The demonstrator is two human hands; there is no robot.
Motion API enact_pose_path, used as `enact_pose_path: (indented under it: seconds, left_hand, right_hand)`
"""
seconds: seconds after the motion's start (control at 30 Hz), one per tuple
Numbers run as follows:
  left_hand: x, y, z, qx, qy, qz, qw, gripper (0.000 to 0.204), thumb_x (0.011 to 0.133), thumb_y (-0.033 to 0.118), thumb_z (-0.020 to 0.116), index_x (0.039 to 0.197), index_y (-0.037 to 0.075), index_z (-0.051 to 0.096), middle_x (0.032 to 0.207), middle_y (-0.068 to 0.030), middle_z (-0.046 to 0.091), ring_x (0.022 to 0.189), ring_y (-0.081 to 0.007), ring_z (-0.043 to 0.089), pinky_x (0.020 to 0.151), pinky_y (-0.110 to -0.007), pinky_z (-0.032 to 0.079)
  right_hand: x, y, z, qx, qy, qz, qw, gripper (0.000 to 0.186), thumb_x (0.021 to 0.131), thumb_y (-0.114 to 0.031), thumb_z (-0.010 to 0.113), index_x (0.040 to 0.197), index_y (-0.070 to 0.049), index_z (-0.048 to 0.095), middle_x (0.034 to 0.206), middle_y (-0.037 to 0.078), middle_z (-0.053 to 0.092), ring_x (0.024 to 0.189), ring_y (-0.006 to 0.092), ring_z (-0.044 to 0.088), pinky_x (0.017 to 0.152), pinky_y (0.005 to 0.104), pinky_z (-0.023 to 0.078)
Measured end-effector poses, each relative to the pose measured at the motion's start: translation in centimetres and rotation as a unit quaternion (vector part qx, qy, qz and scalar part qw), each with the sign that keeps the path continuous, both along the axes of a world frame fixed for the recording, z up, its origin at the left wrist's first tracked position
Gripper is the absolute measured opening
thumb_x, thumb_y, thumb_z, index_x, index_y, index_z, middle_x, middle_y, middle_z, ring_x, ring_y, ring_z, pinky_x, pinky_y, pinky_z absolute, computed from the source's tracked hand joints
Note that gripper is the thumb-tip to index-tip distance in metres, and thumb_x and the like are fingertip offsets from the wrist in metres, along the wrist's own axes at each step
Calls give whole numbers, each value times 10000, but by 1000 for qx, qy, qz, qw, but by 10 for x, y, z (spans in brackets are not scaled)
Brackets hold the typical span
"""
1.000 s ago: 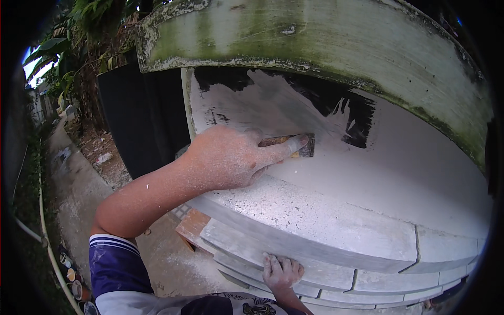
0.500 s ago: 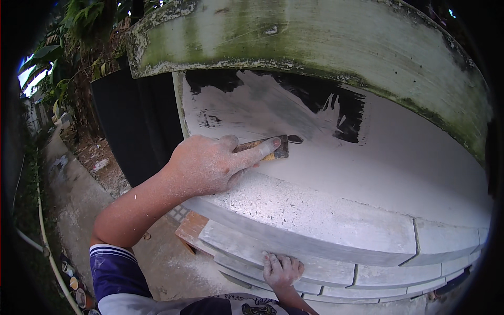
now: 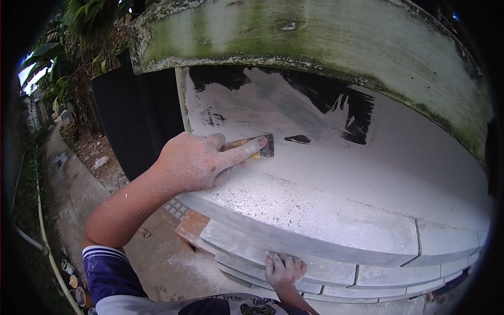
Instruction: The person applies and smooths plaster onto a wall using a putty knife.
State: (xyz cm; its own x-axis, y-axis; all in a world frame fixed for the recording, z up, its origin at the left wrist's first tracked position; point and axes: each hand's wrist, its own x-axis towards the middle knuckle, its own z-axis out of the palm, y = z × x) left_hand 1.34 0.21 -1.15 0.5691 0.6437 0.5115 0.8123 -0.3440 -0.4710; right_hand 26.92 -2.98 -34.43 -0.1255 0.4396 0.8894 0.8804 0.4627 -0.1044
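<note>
My left hand [image 3: 197,163], dusted with white powder, presses a small brown piece of sandpaper [image 3: 261,148] flat against the white-coated wall [image 3: 378,173], forefinger stretched along it. Patches of black paint [image 3: 357,113] still show on the wall above and to the right of the sandpaper. Low in the view, my right hand [image 3: 283,269] rests with its fingers spread on the stepped white moulding [image 3: 336,275] at the wall's base, holding nothing. A dusty sloped ledge [image 3: 315,220] runs between the two hands.
A mossy, weathered cap [image 3: 294,31] overhangs the wall. To the left stand a black panel [image 3: 136,121] and green plants [image 3: 84,21]. A concrete path [image 3: 68,194] runs below, with a pale hose [image 3: 47,247], small cans [image 3: 73,278] and an orange block [image 3: 191,228].
My left hand has slid the sandpaper leftward along the wall. The right hand has stayed on the moulding.
</note>
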Motion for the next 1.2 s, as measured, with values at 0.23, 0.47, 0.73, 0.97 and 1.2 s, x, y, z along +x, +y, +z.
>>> enact_pose_path:
  seconds: [0.23, 0.47, 0.73, 0.97, 1.2]
  left_hand:
    - [42, 8, 17, -41, 43, 2, 998, 759, 912, 308, 742, 1579, 470, 418, 815, -100, 666, 599, -244, 680, 483, -376, 534]
    - [21, 3, 8, -32, 40, 25, 998, 701, 922, 346, 742, 1553, 465, 461, 746, -67, 642, 526, -207, 641, 430, -358, 497]
    - [17, 10, 13, 22, 77, -23, 996, 617, 926, 356, 743, 1507, 417, 545, 686, -39, 593, 490, -195, 603, 424, -341, 481]
    - [-3, 5, 10, -4, 37, 15, 999, 787, 862, 301, 764, 1567, 460, 453, 721, -47, 609, 499, -204, 611, 431, -341, 487]
    - [36, 8, 19, -3, 74, -29, 997, 789, 859, 290, 775, 1562, 461, 458, 726, -44, 619, 497, -209, 612, 430, -353, 493]
  right_hand:
    - [-2, 0, -2, 0, 3, 15, 1000, 134, 841, -323, 834, 858, -194, 802, 809, -36, 669, 773, 188, 632, 788, 395, 419]
    - [0, 1, -2, -2, 2, -6, 1000, 144, 850, -347, 825, 900, -213, 811, 805, -49, 655, 789, 183, 630, 779, 392, 413]
    - [-1, 0, -2, -5, -4, 11, 1000, 138, 850, -346, 825, 901, -219, 810, 809, -50, 658, 786, 181, 625, 782, 392, 412]
    - [1, 0, -3, -12, -3, 5, 1000, 120, 841, -318, 831, 895, -214, 805, 820, -46, 667, 796, 181, 631, 774, 394, 418]
    - [-2, 0, -4, -10, 2, 15, 1000, 128, 831, -320, 839, 887, -209, 806, 821, -46, 670, 799, 184, 632, 784, 395, 417]
